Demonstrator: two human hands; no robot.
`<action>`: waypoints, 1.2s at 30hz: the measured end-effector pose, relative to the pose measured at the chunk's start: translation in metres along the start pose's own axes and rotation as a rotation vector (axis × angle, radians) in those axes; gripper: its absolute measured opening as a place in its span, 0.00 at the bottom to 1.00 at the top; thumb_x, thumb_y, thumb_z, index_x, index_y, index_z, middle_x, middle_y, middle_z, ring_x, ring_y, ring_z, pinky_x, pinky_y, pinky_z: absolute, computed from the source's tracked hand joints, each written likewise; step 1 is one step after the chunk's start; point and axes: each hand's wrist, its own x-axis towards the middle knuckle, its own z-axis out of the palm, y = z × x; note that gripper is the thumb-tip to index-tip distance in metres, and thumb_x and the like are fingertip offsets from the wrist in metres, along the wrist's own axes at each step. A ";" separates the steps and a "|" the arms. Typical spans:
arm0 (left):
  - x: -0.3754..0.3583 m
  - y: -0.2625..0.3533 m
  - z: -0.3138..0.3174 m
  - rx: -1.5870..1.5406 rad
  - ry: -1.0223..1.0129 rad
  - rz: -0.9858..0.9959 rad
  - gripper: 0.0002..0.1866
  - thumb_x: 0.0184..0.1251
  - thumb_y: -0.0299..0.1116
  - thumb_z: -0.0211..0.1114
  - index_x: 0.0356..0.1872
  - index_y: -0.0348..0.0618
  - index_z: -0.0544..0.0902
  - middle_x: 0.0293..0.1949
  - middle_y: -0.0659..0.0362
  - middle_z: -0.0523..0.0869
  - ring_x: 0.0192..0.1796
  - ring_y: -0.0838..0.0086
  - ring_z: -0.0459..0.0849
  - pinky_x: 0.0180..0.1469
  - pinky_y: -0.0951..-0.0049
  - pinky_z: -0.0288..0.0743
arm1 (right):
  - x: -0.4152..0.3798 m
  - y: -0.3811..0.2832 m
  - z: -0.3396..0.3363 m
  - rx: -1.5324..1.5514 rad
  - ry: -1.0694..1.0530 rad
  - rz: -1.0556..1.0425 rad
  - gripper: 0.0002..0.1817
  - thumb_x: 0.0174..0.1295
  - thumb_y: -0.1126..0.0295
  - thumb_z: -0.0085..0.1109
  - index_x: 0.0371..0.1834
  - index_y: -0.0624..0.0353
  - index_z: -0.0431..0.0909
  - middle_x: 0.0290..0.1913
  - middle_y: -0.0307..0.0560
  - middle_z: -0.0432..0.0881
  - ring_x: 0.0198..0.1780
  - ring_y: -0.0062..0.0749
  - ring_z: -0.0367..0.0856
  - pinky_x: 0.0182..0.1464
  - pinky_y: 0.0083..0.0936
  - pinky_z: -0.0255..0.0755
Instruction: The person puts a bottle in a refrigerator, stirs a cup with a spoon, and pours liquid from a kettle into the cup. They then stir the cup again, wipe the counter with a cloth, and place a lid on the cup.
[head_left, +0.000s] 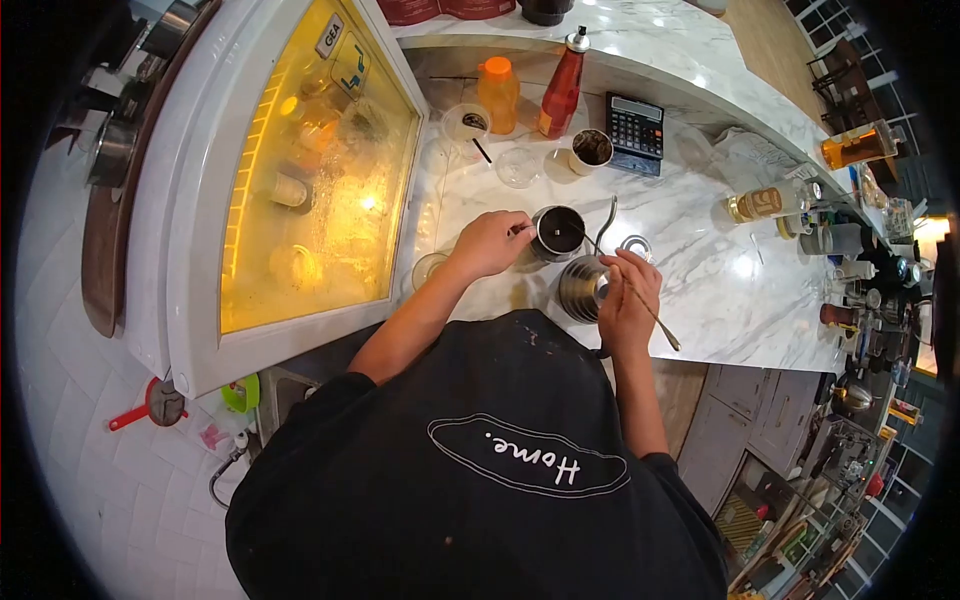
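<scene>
A metal cup with dark contents stands on the marble counter in front of me. My left hand is closed at its left side, fingers pinched at what looks like its handle or rim. My right hand grips a long thin bar spoon. One end of the spoon reaches the cup, and the other sticks out to the lower right. Between my hands stands a steel gooseneck kettle, its spout pointing away from me. Behind my right hand lies a round lid.
Farther back stand a paper cup of dark grounds, a calculator, a red bottle and an orange-capped bottle. A glass-door fridge borders the counter at left. Glass bottles stand at right.
</scene>
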 end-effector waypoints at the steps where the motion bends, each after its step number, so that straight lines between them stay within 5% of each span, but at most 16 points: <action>1: 0.000 -0.001 0.001 -0.002 0.003 -0.002 0.13 0.75 0.40 0.65 0.45 0.40 0.87 0.39 0.48 0.90 0.41 0.57 0.88 0.47 0.61 0.80 | -0.002 0.003 -0.002 0.023 -0.010 -0.053 0.07 0.70 0.75 0.61 0.49 0.57 0.85 0.48 0.50 0.87 0.58 0.47 0.81 0.63 0.43 0.68; 36: -0.002 0.001 0.002 -0.002 0.004 -0.039 0.13 0.75 0.40 0.65 0.46 0.41 0.87 0.39 0.49 0.90 0.40 0.58 0.88 0.46 0.62 0.80 | 0.008 0.009 0.007 0.062 0.002 -0.109 0.07 0.71 0.78 0.57 0.45 0.58 0.85 0.46 0.48 0.88 0.57 0.44 0.84 0.61 0.42 0.68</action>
